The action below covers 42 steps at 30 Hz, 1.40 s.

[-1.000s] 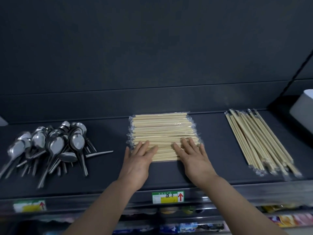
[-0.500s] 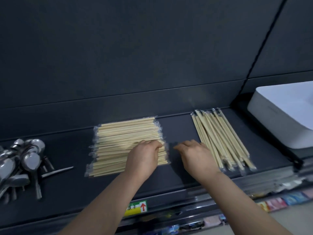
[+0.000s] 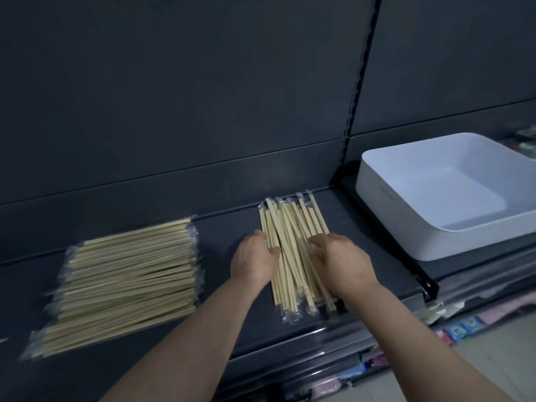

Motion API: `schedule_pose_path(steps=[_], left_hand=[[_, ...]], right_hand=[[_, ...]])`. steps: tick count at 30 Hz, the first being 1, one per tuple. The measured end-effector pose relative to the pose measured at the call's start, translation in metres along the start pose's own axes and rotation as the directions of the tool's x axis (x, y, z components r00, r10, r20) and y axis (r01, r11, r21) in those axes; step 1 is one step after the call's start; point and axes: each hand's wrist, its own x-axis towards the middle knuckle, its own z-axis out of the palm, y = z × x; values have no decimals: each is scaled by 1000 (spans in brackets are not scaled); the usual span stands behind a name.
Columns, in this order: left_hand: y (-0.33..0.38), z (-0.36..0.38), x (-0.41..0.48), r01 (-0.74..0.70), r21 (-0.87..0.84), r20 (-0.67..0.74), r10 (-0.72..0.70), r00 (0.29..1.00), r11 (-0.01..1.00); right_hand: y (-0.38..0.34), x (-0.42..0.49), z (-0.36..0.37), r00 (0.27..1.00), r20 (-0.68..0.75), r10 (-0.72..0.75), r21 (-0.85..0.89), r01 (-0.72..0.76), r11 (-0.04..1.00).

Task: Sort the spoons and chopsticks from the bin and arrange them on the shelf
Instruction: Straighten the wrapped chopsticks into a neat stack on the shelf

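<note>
Two heaps of plastic-wrapped wooden chopsticks lie on the dark shelf [image 3: 229, 323]. The left stack [image 3: 127, 282] is neat and lies crosswise. The right pile [image 3: 293, 245] points away from me and is loosely fanned. My left hand [image 3: 253, 261] presses against this pile's left side, fingers curled on the outer sticks. On the pile's right side rests my right hand [image 3: 339, 262], fingers bent down over the sticks. The white bin [image 3: 406, 224] stands at the right and looks empty. No spoons are in view.
A black shelf bracket [image 3: 417, 274] separates the chopstick shelf from the bin's shelf. The dark back panel [image 3: 203, 97] rises behind. Coloured packets [image 3: 461, 329] fill the lower shelf at bottom right, above a pale floor.
My view swung right, so the spoons left the frame and the bin came in. Both hands left the left stack and moved right onto the loose right pile.
</note>
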Motion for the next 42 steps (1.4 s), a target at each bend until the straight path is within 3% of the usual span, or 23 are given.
schedule_pose_path(steps=[3, 8, 14, 19, 23, 26, 29, 36, 42], left_hand=[[10, 8, 8, 105, 7, -33, -104, 994, 994], [27, 9, 14, 205, 66, 29, -207, 978, 976], [49, 10, 18, 242, 27, 69, -243, 968, 970], [48, 7, 24, 283, -92, 154, -267, 951, 955], [40, -4, 28, 331, -432, 219, -258, 941, 839], [41, -12, 25, 267, -656, 202, -177, 963, 706], [48, -19, 19, 153, -770, 113, -105, 988, 619], [53, -45, -1, -116, -784, -171, -33, 985, 610], [43, -72, -16, -260, -746, -203, 163, 966, 613]], right_hand=[[3, 8, -1, 999, 53, -10, 50, 8, 999], [6, 20, -4, 993, 116, 21, -23, -19, 1000], [6, 27, -8, 974, 216, 69, 59, -83, 995], [12, 27, -18, 966, 214, 146, 259, -200, 945], [8, 29, -28, 962, 221, 159, 470, -248, 847], [-4, 31, -28, 976, 207, 67, 571, -176, 802], [-21, 33, -28, 977, 202, -63, 578, -67, 814], [-54, 32, -23, 957, 201, -211, 637, 36, 770], [-75, 33, -14, 962, 69, -263, 676, 149, 721]])
